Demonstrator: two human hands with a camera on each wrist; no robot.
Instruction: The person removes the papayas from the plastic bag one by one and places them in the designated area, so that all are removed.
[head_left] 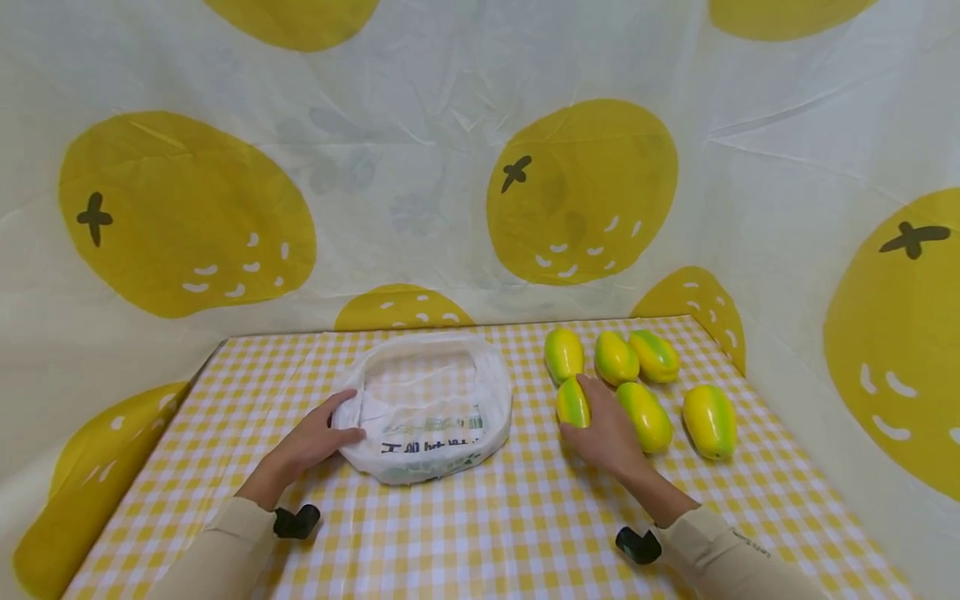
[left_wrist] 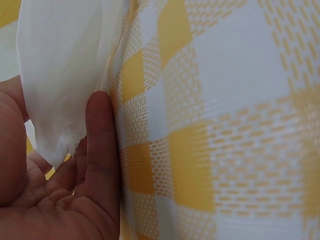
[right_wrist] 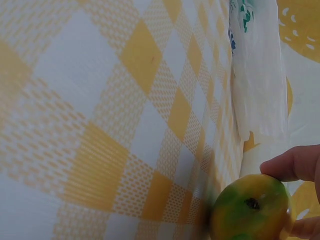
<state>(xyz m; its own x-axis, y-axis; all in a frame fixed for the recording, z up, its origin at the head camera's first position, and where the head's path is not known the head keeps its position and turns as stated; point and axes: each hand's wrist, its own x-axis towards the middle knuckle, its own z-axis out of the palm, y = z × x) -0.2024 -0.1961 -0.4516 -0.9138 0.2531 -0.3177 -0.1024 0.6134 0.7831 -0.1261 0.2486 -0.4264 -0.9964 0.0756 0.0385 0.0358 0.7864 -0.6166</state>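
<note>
A white plastic bag [head_left: 497,392] lies on the table with its mouth spread wide and its rim rolled outward; dark printing shows inside. My left hand [head_left: 318,433] holds the left side of the bag, with the bag's edge [left_wrist: 65,75] between thumb and fingers in the left wrist view. On the right, my right hand [head_left: 606,429] grips a yellow-green oval fruit [head_left: 573,403], thumb on its near side and fingers over its far side. In the right wrist view, a dark stem spot marks the end of this fruit [right_wrist: 250,212]. It appears to be on or just above the cloth.
Several similar fruits stand around the right hand: one behind it [head_left: 564,354], a pair at the back [head_left: 617,358], one beside the wrist [head_left: 647,418] and one farther right [head_left: 710,422]. A yellow-checked cloth [head_left: 420,542] covers the table. Lemon-printed curtains [head_left: 420,183] enclose the back and sides.
</note>
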